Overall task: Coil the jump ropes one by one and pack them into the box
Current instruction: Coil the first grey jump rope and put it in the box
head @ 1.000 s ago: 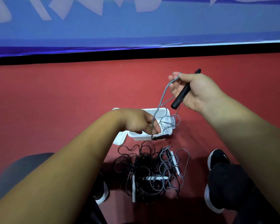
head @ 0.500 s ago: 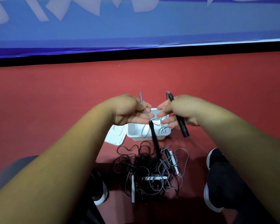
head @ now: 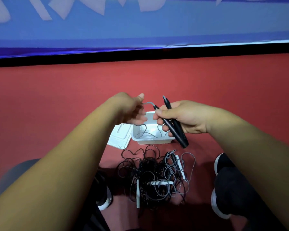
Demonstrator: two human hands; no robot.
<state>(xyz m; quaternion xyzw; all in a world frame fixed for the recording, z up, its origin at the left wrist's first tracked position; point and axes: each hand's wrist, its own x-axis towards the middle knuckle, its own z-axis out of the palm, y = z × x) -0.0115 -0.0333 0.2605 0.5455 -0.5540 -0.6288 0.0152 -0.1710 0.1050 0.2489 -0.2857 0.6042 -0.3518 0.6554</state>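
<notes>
**2 handles in the right hand, cord looping down into the box**

The right hand (head: 187, 117) is curled around 2 black handles (head: 178, 133) of a jump rope, gripping them side by side. They slant down and to the right, with their lower ends past the box's right front corner. From the top of 1 handle a gray cord (head: 149, 103) arcs left to the left hand (head: 132, 109), meeting it between the raised thumb and the fingers. That hand is blurred, so I cannot tell whether it pinches the cord or only touches it.

Both hands hang above a white box (head: 153, 141) that stands open on the red floor (head: 57, 105). Loose gray loops of the cord lie inside the box. Its white lid (head: 119, 138) lies flat, touching the box's left side.

Nearer the person, a tangled pile of ropes (head: 150, 175), black and gray with white handles, lies on the floor between 2 black shoes (head: 221, 164).
</notes>
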